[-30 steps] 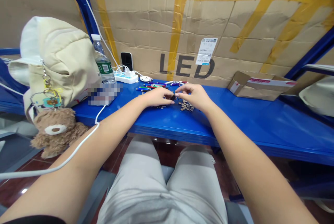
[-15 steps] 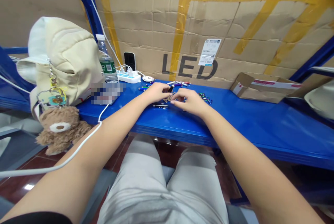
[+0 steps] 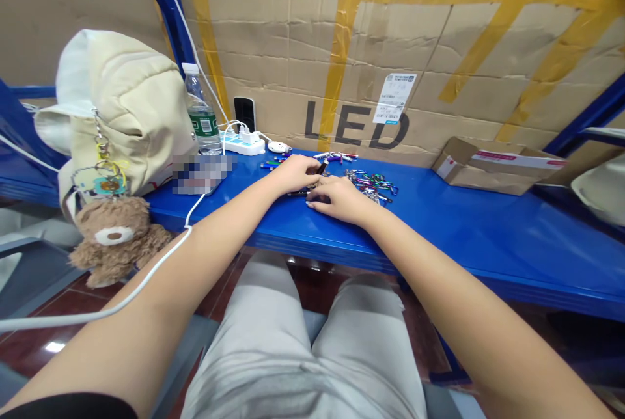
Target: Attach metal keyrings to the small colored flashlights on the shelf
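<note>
Looks like fiddly work on a blue steel shelf point(image 3: 488, 243). Right by a heap of metal carabiner keyrings point(image 3: 372, 185), the left hand point(image 3: 295, 174) has its fingers point(image 3: 307, 168) curled narrow around a small dark cylinder point(image 3: 321, 166), though I can't tell if it's actually pinched. Just left of the heap, the right hand point(image 3: 339, 201) lies low with its fingers point(image 3: 317, 205) spread fairly wide, holding nothing I can see.

The main risk is knocking something: one careless sweep could tangle those keyrings or scatter the loose pens point(image 3: 336, 156) behind the heap. The slim pen point(image 3: 297, 193) under the left hand could also roll toward the shelf's front edge. Well left of the heap, a white cable point(image 3: 188, 233) runs down across the left forearm point(image 3: 195, 276), so a sudden pull could snag it.
</note>
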Action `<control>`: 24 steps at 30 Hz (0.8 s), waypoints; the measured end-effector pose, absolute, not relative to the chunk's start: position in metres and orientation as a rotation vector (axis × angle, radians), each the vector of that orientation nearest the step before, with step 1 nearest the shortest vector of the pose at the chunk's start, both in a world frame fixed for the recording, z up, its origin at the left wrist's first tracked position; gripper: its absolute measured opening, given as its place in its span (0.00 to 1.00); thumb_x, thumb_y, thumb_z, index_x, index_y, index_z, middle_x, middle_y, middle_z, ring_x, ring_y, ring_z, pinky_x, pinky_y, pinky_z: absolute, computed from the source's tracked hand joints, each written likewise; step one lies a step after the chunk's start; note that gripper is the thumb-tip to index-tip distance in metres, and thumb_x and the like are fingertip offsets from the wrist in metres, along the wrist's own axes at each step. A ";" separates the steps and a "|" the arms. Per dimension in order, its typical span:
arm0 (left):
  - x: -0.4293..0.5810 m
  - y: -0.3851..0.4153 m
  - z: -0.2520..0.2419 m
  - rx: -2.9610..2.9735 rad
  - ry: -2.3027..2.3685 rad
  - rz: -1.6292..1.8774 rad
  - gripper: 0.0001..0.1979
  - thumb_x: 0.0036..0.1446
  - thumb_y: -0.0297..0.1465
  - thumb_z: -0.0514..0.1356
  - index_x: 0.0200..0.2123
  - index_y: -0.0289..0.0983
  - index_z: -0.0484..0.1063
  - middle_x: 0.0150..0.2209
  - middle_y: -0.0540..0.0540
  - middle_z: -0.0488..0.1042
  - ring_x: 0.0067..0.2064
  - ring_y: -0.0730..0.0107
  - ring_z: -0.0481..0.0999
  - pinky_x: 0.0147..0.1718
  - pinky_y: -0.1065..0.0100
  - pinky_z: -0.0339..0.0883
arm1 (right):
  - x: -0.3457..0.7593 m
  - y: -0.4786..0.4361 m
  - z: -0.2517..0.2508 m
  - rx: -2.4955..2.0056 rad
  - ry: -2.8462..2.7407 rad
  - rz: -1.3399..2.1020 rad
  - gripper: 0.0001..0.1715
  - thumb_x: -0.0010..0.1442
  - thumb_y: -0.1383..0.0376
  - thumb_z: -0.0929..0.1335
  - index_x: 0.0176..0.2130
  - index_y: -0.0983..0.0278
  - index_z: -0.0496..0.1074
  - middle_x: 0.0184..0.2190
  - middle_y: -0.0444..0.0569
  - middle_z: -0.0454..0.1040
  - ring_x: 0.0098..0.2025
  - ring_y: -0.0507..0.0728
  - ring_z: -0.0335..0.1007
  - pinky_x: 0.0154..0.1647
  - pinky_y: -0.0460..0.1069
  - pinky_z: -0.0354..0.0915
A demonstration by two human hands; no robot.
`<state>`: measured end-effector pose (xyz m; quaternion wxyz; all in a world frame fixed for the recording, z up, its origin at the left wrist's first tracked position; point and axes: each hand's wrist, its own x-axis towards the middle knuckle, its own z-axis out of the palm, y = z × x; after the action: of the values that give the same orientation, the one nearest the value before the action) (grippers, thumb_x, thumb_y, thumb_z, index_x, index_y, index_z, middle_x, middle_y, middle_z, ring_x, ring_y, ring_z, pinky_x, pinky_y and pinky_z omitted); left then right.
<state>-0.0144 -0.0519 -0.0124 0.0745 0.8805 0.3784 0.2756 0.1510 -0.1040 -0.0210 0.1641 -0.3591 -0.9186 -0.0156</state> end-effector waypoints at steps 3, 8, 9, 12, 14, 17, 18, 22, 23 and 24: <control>-0.016 -0.048 -0.014 2.669 1.129 0.803 0.09 0.50 0.33 0.56 0.22 0.35 0.66 0.23 0.50 0.69 0.28 0.70 0.66 0.26 0.70 0.53 | 0.145 -0.099 -0.013 -1.121 -2.646 0.126 0.09 0.57 0.66 0.67 0.37 0.60 0.77 0.44 0.48 0.76 0.45 0.58 0.69 0.45 0.51 0.60; -0.017 -0.045 -0.016 2.702 1.179 0.764 0.07 0.50 0.31 0.55 0.22 0.35 0.66 0.23 0.50 0.70 0.28 0.69 0.67 0.26 0.69 0.53 | 0.141 -0.089 -0.004 -1.259 -2.682 0.296 0.08 0.56 0.69 0.67 0.35 0.61 0.76 0.40 0.46 0.78 0.42 0.58 0.71 0.40 0.49 0.60; -0.017 -0.045 -0.016 2.707 1.175 0.758 0.08 0.50 0.31 0.55 0.22 0.35 0.66 0.23 0.50 0.70 0.28 0.69 0.67 0.26 0.69 0.53 | 0.142 -0.087 -0.004 -1.261 -2.675 0.315 0.08 0.56 0.69 0.67 0.35 0.61 0.76 0.40 0.47 0.78 0.42 0.58 0.71 0.39 0.49 0.60; -0.017 -0.047 -0.015 2.717 1.170 0.741 0.09 0.50 0.32 0.56 0.22 0.35 0.66 0.22 0.50 0.69 0.28 0.69 0.67 0.26 0.69 0.53 | 0.144 -0.087 -0.006 -1.271 -2.657 0.350 0.07 0.56 0.68 0.66 0.34 0.61 0.76 0.40 0.47 0.79 0.42 0.58 0.71 0.40 0.49 0.60; -0.016 -0.048 -0.015 2.715 1.179 0.741 0.09 0.50 0.33 0.56 0.21 0.35 0.65 0.22 0.50 0.68 0.28 0.69 0.66 0.26 0.69 0.52 | 0.145 -0.088 -0.007 -1.295 -2.654 0.347 0.07 0.57 0.67 0.66 0.33 0.62 0.75 0.40 0.46 0.79 0.43 0.58 0.71 0.41 0.50 0.61; -0.016 -0.049 -0.015 2.699 1.177 0.752 0.10 0.50 0.33 0.56 0.21 0.35 0.65 0.22 0.50 0.68 0.28 0.69 0.66 0.26 0.70 0.52 | 0.147 -0.090 -0.006 -1.305 -2.634 0.342 0.07 0.56 0.67 0.67 0.36 0.61 0.76 0.43 0.46 0.78 0.45 0.58 0.70 0.44 0.50 0.61; -0.016 -0.049 -0.015 2.699 1.173 0.754 0.10 0.50 0.33 0.56 0.22 0.35 0.66 0.22 0.50 0.68 0.28 0.69 0.66 0.26 0.70 0.52 | 0.149 -0.091 -0.006 -1.301 -2.629 0.335 0.08 0.56 0.67 0.67 0.37 0.61 0.76 0.43 0.46 0.78 0.45 0.58 0.70 0.44 0.50 0.61; -0.016 -0.047 -0.016 2.727 1.173 0.741 0.10 0.51 0.34 0.57 0.22 0.35 0.66 0.23 0.50 0.68 0.28 0.69 0.66 0.27 0.70 0.53 | 0.155 -0.090 -0.004 -1.301 -2.649 0.279 0.07 0.56 0.68 0.67 0.35 0.60 0.76 0.40 0.45 0.78 0.44 0.58 0.71 0.43 0.50 0.60; -0.016 -0.047 -0.016 2.728 1.175 0.740 0.10 0.51 0.35 0.57 0.23 0.35 0.66 0.23 0.50 0.68 0.28 0.69 0.66 0.27 0.70 0.53 | 0.157 -0.090 -0.004 -1.315 -2.653 0.269 0.07 0.56 0.68 0.67 0.34 0.60 0.76 0.39 0.45 0.78 0.43 0.58 0.71 0.43 0.50 0.60; -0.017 -0.046 -0.016 2.726 1.177 0.740 0.10 0.52 0.35 0.57 0.23 0.35 0.66 0.23 0.50 0.68 0.28 0.69 0.66 0.27 0.70 0.53 | 0.158 -0.090 -0.004 -1.332 -2.653 0.266 0.08 0.56 0.68 0.67 0.34 0.60 0.76 0.39 0.44 0.79 0.42 0.57 0.71 0.42 0.50 0.60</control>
<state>-0.0165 -0.0462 -0.0165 0.0409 0.8902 0.3842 0.2415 0.1580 -0.0898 -0.0037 0.0804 -0.4456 -0.8872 0.0889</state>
